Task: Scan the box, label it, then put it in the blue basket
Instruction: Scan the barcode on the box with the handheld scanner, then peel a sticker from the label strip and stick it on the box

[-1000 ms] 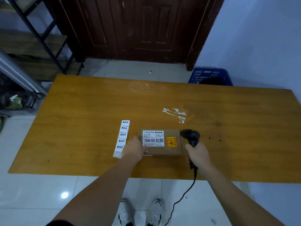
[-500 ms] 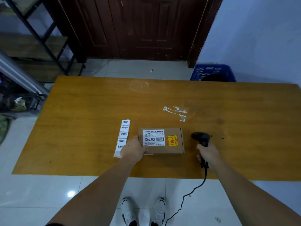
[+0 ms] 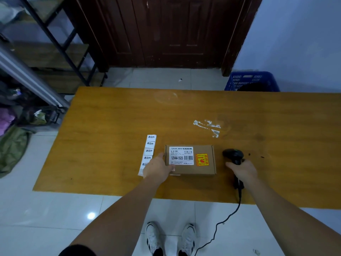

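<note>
A brown cardboard box (image 3: 203,168) with a white barcode label and an orange sticker lies flat near the front of the wooden table (image 3: 114,115). My left hand (image 3: 156,167) grips the box's left end. My right hand (image 3: 243,171) is closed on the handle of a black corded barcode scanner (image 3: 233,155), which stands just right of the box, apart from it. A strip of white labels (image 3: 148,150) lies left of the box, partly under my left hand. The blue basket (image 3: 251,81) sits on the floor beyond the table's far right edge.
White tape remains (image 3: 208,126) mark the table behind the box. A dark wooden door (image 3: 166,30) is straight ahead. A metal rack (image 3: 46,34) and bags (image 3: 13,145) crowd the left floor. The scanner cable (image 3: 227,218) hangs over the table's front edge.
My right hand has carried the scanner away from the box to the right and lowered it toward the table. My left hand has stayed on the box's left end.
</note>
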Demonstrator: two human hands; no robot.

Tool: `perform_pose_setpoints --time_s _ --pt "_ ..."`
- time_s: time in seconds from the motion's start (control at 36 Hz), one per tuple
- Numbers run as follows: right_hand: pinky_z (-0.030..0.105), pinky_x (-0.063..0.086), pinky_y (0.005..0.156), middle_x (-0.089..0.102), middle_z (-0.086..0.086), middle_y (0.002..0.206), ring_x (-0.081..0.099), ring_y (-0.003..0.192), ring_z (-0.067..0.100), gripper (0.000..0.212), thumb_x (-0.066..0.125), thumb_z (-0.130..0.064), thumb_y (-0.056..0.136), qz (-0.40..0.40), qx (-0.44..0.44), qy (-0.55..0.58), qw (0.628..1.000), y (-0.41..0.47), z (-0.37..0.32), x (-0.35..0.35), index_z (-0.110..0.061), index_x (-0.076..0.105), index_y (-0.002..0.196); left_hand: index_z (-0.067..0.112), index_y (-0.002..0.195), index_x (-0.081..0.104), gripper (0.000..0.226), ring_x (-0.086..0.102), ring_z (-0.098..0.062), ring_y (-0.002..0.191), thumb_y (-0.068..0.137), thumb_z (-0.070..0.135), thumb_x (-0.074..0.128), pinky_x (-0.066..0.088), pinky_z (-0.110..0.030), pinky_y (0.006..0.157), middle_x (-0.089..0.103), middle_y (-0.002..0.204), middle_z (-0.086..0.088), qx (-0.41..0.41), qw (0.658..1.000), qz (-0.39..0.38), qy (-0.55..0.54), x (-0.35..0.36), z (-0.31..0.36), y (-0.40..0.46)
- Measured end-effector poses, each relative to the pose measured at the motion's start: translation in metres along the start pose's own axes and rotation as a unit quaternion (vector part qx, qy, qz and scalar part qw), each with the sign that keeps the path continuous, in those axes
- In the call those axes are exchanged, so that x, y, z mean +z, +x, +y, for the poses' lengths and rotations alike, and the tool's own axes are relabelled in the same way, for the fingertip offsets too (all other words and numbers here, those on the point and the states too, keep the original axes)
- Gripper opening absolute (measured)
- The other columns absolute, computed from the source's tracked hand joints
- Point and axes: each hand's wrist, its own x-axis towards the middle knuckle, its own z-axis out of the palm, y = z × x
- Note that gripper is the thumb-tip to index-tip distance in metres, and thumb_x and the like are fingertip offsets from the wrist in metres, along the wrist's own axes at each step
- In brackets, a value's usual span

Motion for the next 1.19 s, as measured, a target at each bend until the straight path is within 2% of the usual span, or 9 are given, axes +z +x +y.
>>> perform_pose_setpoints --time_s 0.08,0.25,0.36,0.5,0.61,0.86,0.97,1.08,1.19 --pt "0.051 0.053 0.096 0.056 0.023 0.131 0.056 0.120 0.042 0.077 0.076 -0.051 0.084 0.033 -0.009 -0.056 0.998 -0.009 -0.009 -0.015 0.002 0.051 0.134 0.032 0.142 0.050 0.071 0.070 -0.022 0.106 0.082 0.066 0.070 0.062 -0.040 0.078 0.072 0.120 0.004 -0.008 0.999 -0.001 0.040 -0.007 -0.008 -0.002" --pt "0.053 0.042 0.105 0.048 0.023 0.141 0.042 0.130 0.043 0.063 0.065 -0.033 0.094 0.122 -0.178 -0.168 0.962 -0.051 -0.030 -0.035 -0.002 0.047 0.146 0.029 0.133 0.058 0.061 0.070 -0.024 0.102 0.087 0.068 0.056 0.057 -0.036 0.076 0.072 0.122 -0.001 -0.046 0.997 0.019 0.051 -0.031 -0.036 0.002" --pt "0.050 0.043 0.111 0.047 0.017 0.145 0.042 0.136 0.034 0.057 0.064 -0.024 0.096 0.057 -0.273 -0.169 0.945 -0.069 -0.054 -0.016 -0.007 0.047 0.148 0.024 0.133 0.057 0.048 0.067 -0.026 0.109 0.093 0.051 0.060 0.054 -0.035 0.079 0.068 0.129 -0.003 -0.066 0.996 0.007 0.057 -0.038 -0.060 0.005" --pt "0.041 0.046 0.109 0.048 0.008 0.146 0.047 0.135 0.025 0.056 0.063 -0.026 0.098 -0.049 -0.330 -0.185 0.924 -0.089 -0.076 0.033 -0.012 0.047 0.150 0.014 0.139 0.045 0.064 0.057 -0.031 0.124 0.092 0.052 0.066 0.054 -0.044 0.094 0.053 0.135 -0.009 -0.126 0.991 -0.009 0.039 -0.027 -0.072 0.003" --pt "0.038 0.047 0.106 0.049 0.004 0.148 0.050 0.132 0.024 0.051 0.060 -0.026 0.099 -0.106 -0.348 -0.182 0.914 -0.103 -0.082 0.071 -0.013 0.050 0.148 0.010 0.140 0.040 0.067 0.055 -0.033 0.126 0.093 0.048 0.068 0.051 -0.046 0.097 0.049 0.138 -0.012 -0.146 0.989 -0.004 0.024 -0.018 -0.071 0.000" --pt "0.044 0.049 0.104 0.049 0.004 0.146 0.054 0.127 0.025 0.047 0.056 -0.028 0.100 -0.153 -0.343 -0.206 0.904 -0.121 -0.090 0.111 -0.016 0.053 0.145 0.011 0.124 0.045 0.046 0.065 -0.034 0.114 0.094 0.034 0.071 0.056 -0.040 0.083 0.065 0.126 -0.014 -0.173 0.982 -0.019 -0.071 -0.010 -0.075 0.003" --pt "0.042 0.051 0.101 0.049 0.004 0.146 0.057 0.123 0.024 0.045 0.056 -0.027 0.100 -0.151 -0.333 -0.204 0.908 -0.125 -0.093 0.114 -0.016 0.055 0.143 0.015 0.099 0.065 0.015 0.065 -0.022 0.087 0.099 0.030 0.064 0.051 -0.030 0.068 0.073 0.107 -0.009 -0.144 0.982 -0.047 -0.111 -0.008 -0.083 0.005" --pt "0.042 0.053 0.099 0.050 0.004 0.145 0.060 0.120 0.023 0.045 0.056 -0.026 0.100 -0.147 -0.325 -0.198 0.913 -0.127 -0.095 0.114 -0.015 0.055 0.144 0.025 0.083 0.057 0.020 0.058 -0.011 0.074 0.101 0.030 0.060 0.046 -0.026 0.062 0.065 0.089 0.000 -0.127 0.978 -0.076 -0.146 -0.006 -0.085 -0.002" --pt "0.041 0.051 0.103 0.050 0.005 0.145 0.059 0.125 0.024 0.044 0.057 -0.024 0.100 -0.146 -0.319 -0.189 0.917 -0.130 -0.096 0.116 -0.015 0.056 0.143 0.020 0.094 0.058 0.010 0.060 -0.017 0.085 0.101 0.027 0.062 0.047 -0.026 0.063 0.065 0.098 -0.003 -0.138 0.953 -0.070 -0.259 -0.008 -0.082 -0.008"
